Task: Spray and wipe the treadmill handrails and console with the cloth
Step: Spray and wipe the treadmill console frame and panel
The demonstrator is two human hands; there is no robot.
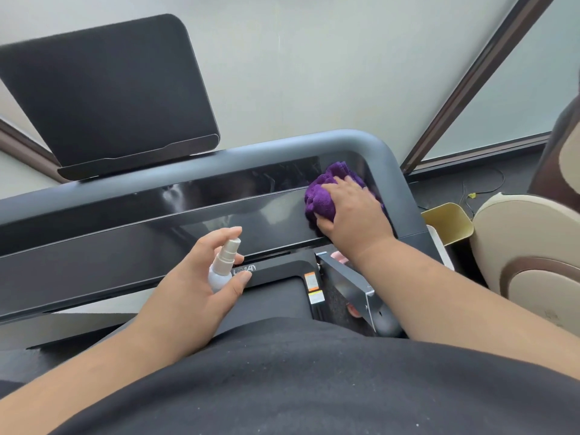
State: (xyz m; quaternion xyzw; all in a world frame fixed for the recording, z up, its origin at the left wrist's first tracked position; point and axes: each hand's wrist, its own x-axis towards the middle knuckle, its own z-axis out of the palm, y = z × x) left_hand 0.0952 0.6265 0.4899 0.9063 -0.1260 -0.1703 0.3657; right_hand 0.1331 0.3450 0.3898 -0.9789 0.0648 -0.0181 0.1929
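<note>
At the console's (pixel 157 233) right end, I pressed the cloth (pixel 323 196) flat under my right hand (pixel 351 215), left hand's (pixel 201 277) fingers curled around the spray bottle (pixel 222 265), ready for respraying.

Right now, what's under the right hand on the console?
Under the right hand is a bunched purple cloth, pressed on the glossy black console panel near its right end. The panel surface beneath cloth and palm is covered, so its state there cannot be seen.
</note>
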